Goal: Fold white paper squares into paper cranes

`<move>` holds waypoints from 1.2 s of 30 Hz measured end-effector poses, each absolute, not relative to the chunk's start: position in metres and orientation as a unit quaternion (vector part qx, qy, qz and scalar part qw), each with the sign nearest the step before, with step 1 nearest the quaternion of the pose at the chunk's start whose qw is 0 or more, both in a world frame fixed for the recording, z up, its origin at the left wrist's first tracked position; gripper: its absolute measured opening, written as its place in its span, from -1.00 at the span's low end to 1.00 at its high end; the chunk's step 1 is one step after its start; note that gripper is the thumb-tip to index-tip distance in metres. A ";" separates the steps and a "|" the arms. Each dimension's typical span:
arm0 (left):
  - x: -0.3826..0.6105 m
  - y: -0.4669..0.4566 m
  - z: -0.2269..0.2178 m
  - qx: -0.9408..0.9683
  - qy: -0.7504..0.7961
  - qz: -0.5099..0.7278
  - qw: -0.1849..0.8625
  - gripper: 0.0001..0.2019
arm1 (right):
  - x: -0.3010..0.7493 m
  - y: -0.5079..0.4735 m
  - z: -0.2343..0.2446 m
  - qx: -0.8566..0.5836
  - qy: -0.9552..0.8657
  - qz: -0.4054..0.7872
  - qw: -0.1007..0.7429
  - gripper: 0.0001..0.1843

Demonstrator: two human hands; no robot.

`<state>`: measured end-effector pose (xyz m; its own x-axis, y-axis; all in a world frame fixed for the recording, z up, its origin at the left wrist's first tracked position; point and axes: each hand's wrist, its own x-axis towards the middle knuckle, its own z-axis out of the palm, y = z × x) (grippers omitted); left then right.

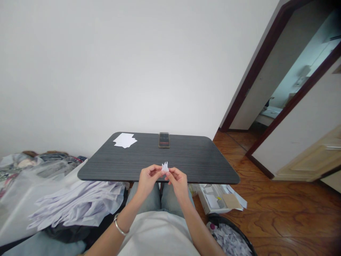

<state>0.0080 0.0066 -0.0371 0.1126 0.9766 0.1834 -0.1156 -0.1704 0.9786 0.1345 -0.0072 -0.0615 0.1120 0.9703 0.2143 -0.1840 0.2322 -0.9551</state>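
Observation:
Between my two hands, just above the near edge of the dark table (114, 161), is a small piece of folded white paper (165, 167) with several points sticking up. My left hand (150, 177) pinches it from the left with thumb and fingers. From the right, my right hand (177, 179) pinches the same paper, and the two thumbs nearly meet in front of it. Farther back on the table lie a few flat white paper sheets (124, 140) at the left and a phone (164, 140) near the middle of the far edge.
A bin (231, 238) full of small white folded papers stands on the floor at my right, beside a white box (213, 199) of papers. At my left are piled white sheets (80, 202) and clear plastic (37, 188). A white wall (138, 64) rises behind the table.

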 end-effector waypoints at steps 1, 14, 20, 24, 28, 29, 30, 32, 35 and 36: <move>0.008 0.006 -0.037 0.543 0.394 0.537 0.512 -0.84 | 0.134 -0.008 -0.060 -0.402 -0.471 0.477 0.623 -0.78; 0.009 0.005 -0.033 0.523 0.386 0.531 0.544 -0.86 | 0.134 -0.009 -0.055 -0.366 -0.409 0.546 0.633 -0.85; 0.010 0.005 -0.034 0.520 0.387 0.536 0.541 -0.84 | 0.131 -0.013 -0.051 -0.386 -0.414 0.501 0.654 -0.85; 0.011 0.003 -0.032 0.516 0.384 0.533 0.550 -0.85 | 0.132 -0.014 -0.050 -0.391 -0.417 0.486 0.661 -0.85; 0.010 0.003 -0.029 0.516 0.391 0.531 0.547 -0.84 | 0.133 -0.013 -0.052 -0.390 -0.428 0.497 0.647 -0.86; 0.010 0.003 -0.029 0.517 0.392 0.530 0.545 -0.84 | 0.133 -0.013 -0.052 -0.388 -0.431 0.502 0.641 -0.86; 0.009 0.003 -0.029 0.519 0.392 0.529 0.545 -0.84 | 0.133 -0.013 -0.052 -0.388 -0.434 0.505 0.637 -0.86; 0.009 0.003 -0.030 0.522 0.391 0.525 0.547 -0.83 | 0.133 -0.012 -0.053 -0.389 -0.439 0.505 0.633 -0.86; 0.009 0.003 -0.030 0.533 0.379 0.527 0.543 -0.83 | 0.133 -0.012 -0.053 -0.394 -0.437 0.500 0.635 -0.86; 0.009 0.003 -0.029 0.539 0.371 0.531 0.538 -0.83 | 0.133 -0.012 -0.053 -0.395 -0.437 0.501 0.635 -0.86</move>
